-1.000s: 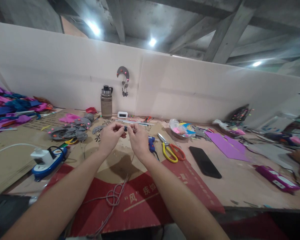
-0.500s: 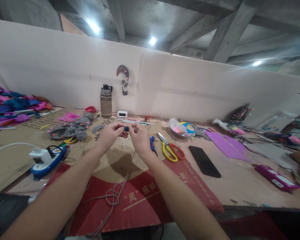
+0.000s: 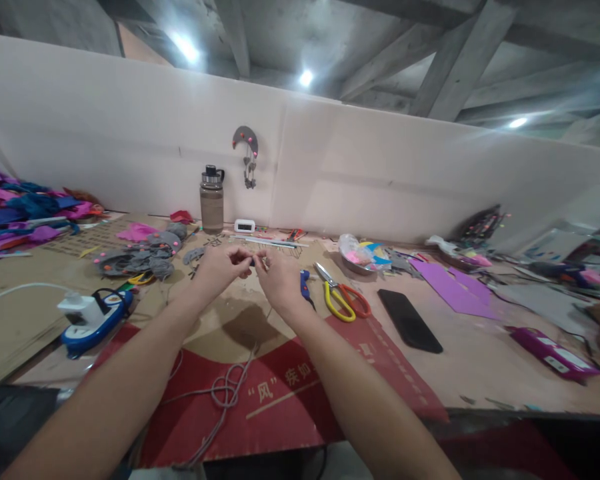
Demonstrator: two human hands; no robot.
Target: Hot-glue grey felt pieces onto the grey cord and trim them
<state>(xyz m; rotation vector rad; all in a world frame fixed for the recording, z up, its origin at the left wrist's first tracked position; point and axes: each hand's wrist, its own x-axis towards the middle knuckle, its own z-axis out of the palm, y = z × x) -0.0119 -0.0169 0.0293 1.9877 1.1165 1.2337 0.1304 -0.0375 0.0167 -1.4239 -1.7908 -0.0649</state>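
My left hand (image 3: 224, 268) and my right hand (image 3: 281, 279) meet above the cardboard, fingertips pinched. Between them is a small dark blue piece (image 3: 253, 262), perhaps felt, mostly hidden by the fingers. Both hands grip it. Just beyond my right wrist lies a blue tool (image 3: 305, 284), partly covered, which looks like a glue gun. Scissors (image 3: 338, 292) with one yellow and one red-orange handle rest open to its right. Below the hands, a loose grey cord (image 3: 225, 393) lies tangled on the red printed part of the cardboard (image 3: 280, 427).
On the left are a blue power strip (image 3: 97, 323), grey felt pieces (image 3: 135, 257) and a heap of coloured fabric (image 3: 30, 207). A water bottle (image 3: 211, 203) stands by the partition. Rightward lie a bowl (image 3: 357, 268), black phone (image 3: 410, 320), purple sheet (image 3: 450, 290) and magenta device (image 3: 555, 353).
The fingers have closed further over the dark blue piece, so less of it shows. Both hands stay in nearly the same place, and the objects on the table have not moved.
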